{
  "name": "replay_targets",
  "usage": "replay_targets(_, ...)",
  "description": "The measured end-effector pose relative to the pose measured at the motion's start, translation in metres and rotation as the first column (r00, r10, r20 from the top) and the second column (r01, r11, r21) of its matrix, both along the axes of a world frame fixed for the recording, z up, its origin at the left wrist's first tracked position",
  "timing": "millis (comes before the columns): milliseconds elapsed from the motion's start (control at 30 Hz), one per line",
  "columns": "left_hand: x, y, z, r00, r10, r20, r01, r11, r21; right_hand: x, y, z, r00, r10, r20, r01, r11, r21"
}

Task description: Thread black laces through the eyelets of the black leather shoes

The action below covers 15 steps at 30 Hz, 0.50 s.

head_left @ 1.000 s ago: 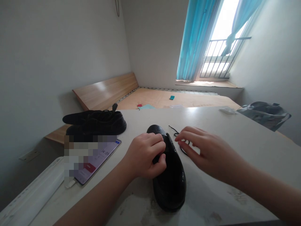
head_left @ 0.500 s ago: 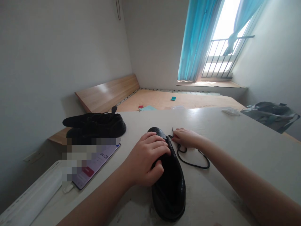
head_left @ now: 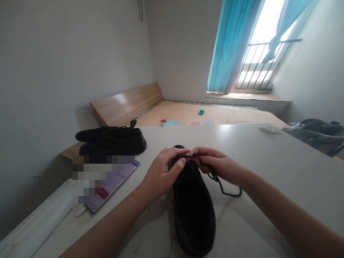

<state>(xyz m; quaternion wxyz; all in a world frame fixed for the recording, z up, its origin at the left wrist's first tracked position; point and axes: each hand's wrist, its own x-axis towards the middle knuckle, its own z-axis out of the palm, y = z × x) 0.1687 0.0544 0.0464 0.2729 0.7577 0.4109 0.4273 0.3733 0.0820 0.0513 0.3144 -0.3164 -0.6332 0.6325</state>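
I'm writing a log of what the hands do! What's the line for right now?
left hand: gripping black shoe | right hand: pinching black lace

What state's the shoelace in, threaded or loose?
Cannot tell: the left hand and right hand cover the front of the black shoe. The shoelace runs between their fingers, with a slack loop right of the shoe.

Black shoes (head_left: 113,138) sit behind a smartphone (head_left: 118,184) on the desk (head_left: 242,143).

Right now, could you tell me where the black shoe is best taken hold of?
Grip the rounded near end of the black shoe from the near side: it lies bare there, while the left hand, right hand and lace crowd the far end.
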Motion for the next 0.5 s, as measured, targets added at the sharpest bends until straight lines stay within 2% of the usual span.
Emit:
replay_targets(67,0.002,0.001,-0.002,1.0,-0.025,0.004,0.025,1.0,0.017,-0.007,-0.006,0.002,0.994,-0.051,0.097,0.035,0.988,0.153)
replay_targets(133,0.003,0.0,-0.002,0.999,-0.038,0.018,0.037,0.998,0.046,-0.01,-0.01,0.004,0.99,-0.071,0.119,0.039,0.967,0.251)
replay_targets(200,0.003,0.001,-0.001,0.995,-0.022,0.097,0.023,1.0,-0.004,-0.009,-0.009,0.005,0.994,-0.069,0.088,0.048,0.974,0.222)
replay_targets(267,0.001,0.006,0.002,0.941,0.054,0.333,-0.002,0.988,-0.155,-0.003,-0.004,0.003,0.998,-0.035,0.061,0.029,0.995,0.099)
replay_targets(300,-0.002,0.01,0.003,0.867,0.12,0.484,0.005,0.968,-0.25,0.003,0.0,0.002,0.999,-0.004,0.053,0.004,1.0,0.01)
replay_targets(367,-0.008,0.021,0.004,0.609,0.308,0.731,0.034,0.911,-0.412,0.018,0.012,-0.002,0.999,0.033,0.007,-0.032,0.982,-0.184)
replay_targets(433,-0.016,0.033,0.004,0.404,0.466,0.787,0.01,0.858,-0.513,0.037,0.026,-0.005,0.997,-0.033,-0.074,0.008,0.949,-0.317)
replay_targets(500,-0.021,0.042,0.001,0.307,0.561,0.769,-0.056,0.817,-0.574,0.056,0.04,-0.007,0.975,-0.163,-0.151,0.103,0.934,-0.341)
